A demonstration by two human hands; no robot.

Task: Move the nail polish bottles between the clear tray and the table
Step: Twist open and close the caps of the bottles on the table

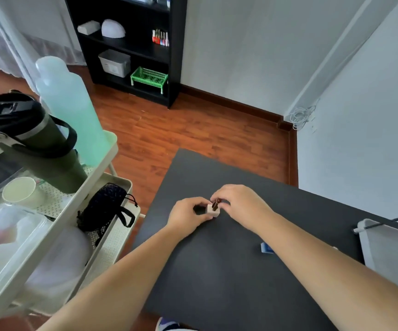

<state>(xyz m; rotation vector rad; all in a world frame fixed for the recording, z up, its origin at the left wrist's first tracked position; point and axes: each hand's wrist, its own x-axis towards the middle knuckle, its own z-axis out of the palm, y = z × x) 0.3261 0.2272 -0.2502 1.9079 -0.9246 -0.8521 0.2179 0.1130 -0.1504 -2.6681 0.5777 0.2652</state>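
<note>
On the dark grey table [229, 283], my left hand [188, 212] grips a small white block [213, 211] from the left side. My right hand [241, 206] pinches a small brown piece [216, 204] that sticks up from the top of the block. The two hands touch over it, and fingers hide most of the block. Several nail polish bottles [160, 38] stand in a row on a far black shelf. A clear plastic tray [9, 237] lies on the cart at the left.
A pale cart [78, 211] at the table's left edge carries a dark tumbler [33, 142], a pale green bottle [71, 103], a paper cup [21, 191] and a dark mesh pouch [105, 204]. A small blue item [266, 248] lies on the table. A white rack [384, 244] stands at the right.
</note>
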